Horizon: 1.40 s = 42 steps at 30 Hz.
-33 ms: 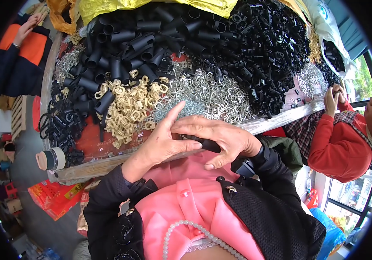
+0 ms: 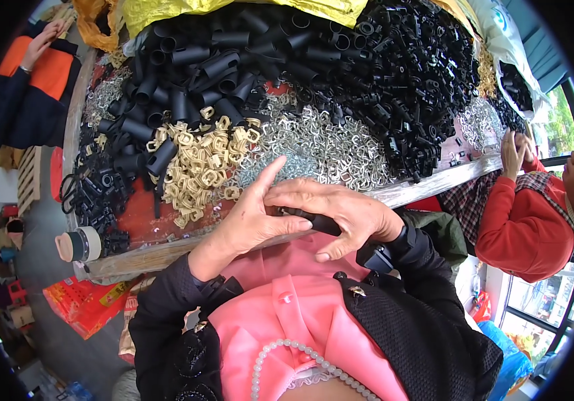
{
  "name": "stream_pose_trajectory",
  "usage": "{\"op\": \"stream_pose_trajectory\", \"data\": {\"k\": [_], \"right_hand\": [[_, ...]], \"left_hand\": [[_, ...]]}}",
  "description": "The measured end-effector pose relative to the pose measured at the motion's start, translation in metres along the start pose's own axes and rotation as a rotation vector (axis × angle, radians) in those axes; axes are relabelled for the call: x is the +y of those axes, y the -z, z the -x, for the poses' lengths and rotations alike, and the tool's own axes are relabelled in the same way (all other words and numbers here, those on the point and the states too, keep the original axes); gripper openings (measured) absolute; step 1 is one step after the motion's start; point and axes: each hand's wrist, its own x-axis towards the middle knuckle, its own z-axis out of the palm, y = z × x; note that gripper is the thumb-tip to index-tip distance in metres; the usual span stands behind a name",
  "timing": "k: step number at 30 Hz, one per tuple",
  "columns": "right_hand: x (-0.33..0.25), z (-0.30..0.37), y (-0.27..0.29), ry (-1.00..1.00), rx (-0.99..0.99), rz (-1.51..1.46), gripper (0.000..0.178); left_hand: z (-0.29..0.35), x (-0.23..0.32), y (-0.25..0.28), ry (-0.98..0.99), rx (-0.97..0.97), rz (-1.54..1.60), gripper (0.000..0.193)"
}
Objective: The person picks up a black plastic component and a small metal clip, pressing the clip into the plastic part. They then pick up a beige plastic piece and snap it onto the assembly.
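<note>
Close to my body, just off the table's front edge, my left hand (image 2: 250, 219) and my right hand (image 2: 343, 212) meet around a small black part (image 2: 320, 222). My left thumb presses along its near side, while the left index finger sticks up and away. Fingers of my right hand curl over the top, hiding much of the part, with the right thumb lower down. Its exact kind cannot be made out. Beyond my hands lie a heap of silvery curved metal clips (image 2: 340, 147), small bluish screws (image 2: 277, 167) and beige plastic pieces (image 2: 203, 164).
Black tubes (image 2: 210, 63) and small black fittings (image 2: 420, 87) are piled farther back, by a yellow sheet (image 2: 247, 12). A lidded cup (image 2: 80, 244) stands at the left front corner. A person in red (image 2: 527, 227) works at right; another's arms (image 2: 30, 73) show at left.
My hands and the black part look the same. At right, the hands of the person in red have shifted slightly.
</note>
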Motion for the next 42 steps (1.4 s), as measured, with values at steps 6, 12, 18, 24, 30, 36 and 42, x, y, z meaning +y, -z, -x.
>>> {"op": "stream_pose_trajectory", "data": {"k": [6,12,18,24,30,36,42], "right_hand": [[0.000,0.001,-0.003,-0.071,0.052,-0.100,0.080],[0.002,0.003,-0.010,-0.050,0.268,-0.131,0.069],[0.006,0.008,-0.011,-0.068,0.356,-0.123,0.052],[-0.002,0.007,-0.017,-0.114,0.341,-0.035,0.051],[0.001,0.003,-0.026,0.016,0.470,-0.032,0.038],[-0.008,0.048,0.003,-0.358,0.335,-0.143,0.034],[-0.038,0.192,0.014,-1.125,0.123,-0.002,0.041]], "left_hand": [[0.001,-0.003,-0.001,0.065,0.040,0.190,0.086],[-0.004,-0.016,0.003,0.020,0.065,0.158,0.091],[-0.004,-0.011,0.009,0.057,-0.001,0.134,0.089],[-0.019,-0.006,0.001,-0.188,0.008,0.102,0.080],[-0.029,-0.019,-0.021,-0.263,-0.016,0.044,0.077],[0.000,-0.002,0.013,-0.212,-0.081,-0.239,0.061],[0.077,0.003,0.121,-0.332,0.792,-0.666,0.029]]}}
